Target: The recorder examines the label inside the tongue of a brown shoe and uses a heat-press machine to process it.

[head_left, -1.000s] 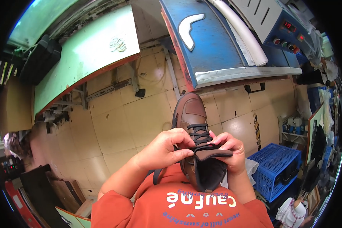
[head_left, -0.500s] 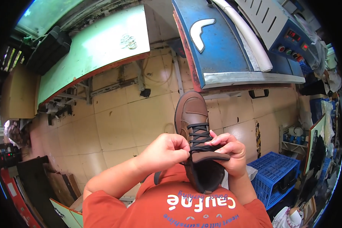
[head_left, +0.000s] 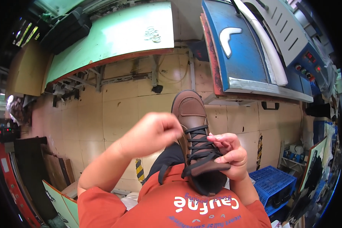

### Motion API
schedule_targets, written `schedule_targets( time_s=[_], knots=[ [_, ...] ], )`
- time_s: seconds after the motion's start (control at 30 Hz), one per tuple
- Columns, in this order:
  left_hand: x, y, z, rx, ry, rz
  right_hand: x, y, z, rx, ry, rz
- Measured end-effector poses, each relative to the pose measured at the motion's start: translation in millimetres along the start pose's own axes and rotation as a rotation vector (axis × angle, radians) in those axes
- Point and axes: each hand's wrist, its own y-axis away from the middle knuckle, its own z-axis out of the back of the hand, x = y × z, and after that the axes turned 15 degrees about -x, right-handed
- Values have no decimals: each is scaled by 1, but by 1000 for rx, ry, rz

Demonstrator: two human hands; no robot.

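A brown ankle-high shoe [head_left: 193,114] points away from me, its heel resting against my red shirt. Black laces [head_left: 197,142] criss-cross its front, and a loose lace lies over the opening by the brown padded tongue [head_left: 211,166]. My right hand [head_left: 232,154] grips the shoe at the tongue, thumb on its edge, with fingertips at the laces on the right side. Left of the shoe, my left hand [head_left: 155,129] is raised with its fingers curled together, slightly blurred. Whether a lace is between those fingertips cannot be made out.
Ahead left stands a pale green table [head_left: 121,34] with several rings [head_left: 152,34] on it. A blue-topped machine [head_left: 247,49] at the right carries a white curved piece [head_left: 228,40]. A blue plastic crate [head_left: 273,186] sits low at the right; a cardboard box [head_left: 28,70] is far left.
My left hand has moved up and left, away from the laces it was touching. The loose lace now lies across the shoe's opening. My right hand stays on the shoe; the view has shifted slightly.
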Motion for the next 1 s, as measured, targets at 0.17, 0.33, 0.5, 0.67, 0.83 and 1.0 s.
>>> schedule_targets(
  time_s=[0.17, 0.33, 0.5, 0.67, 0.83, 1.0],
  knots=[
    [4, 41, -19, 65, 32, 43, 4, -6, -10, 53, 3, 54],
    [9, 58, -31, -229, -95, -189, 8, -16, -22, 115, 94, 87],
    [14, 48, -18, -90, 320, 390, 10, -23, -27, 150, 162, 158],
    [-1, 47, -10, -57, 547, 376, 15, -29, -27, 219, 277, 234],
    [-5, 39, 8, 104, 990, 480, 12, -25, -31, 176, 86, 91],
    [-10, 37, 9, 44, 728, 288, -2, -26, -36, -15, -118, -53]
  ],
)
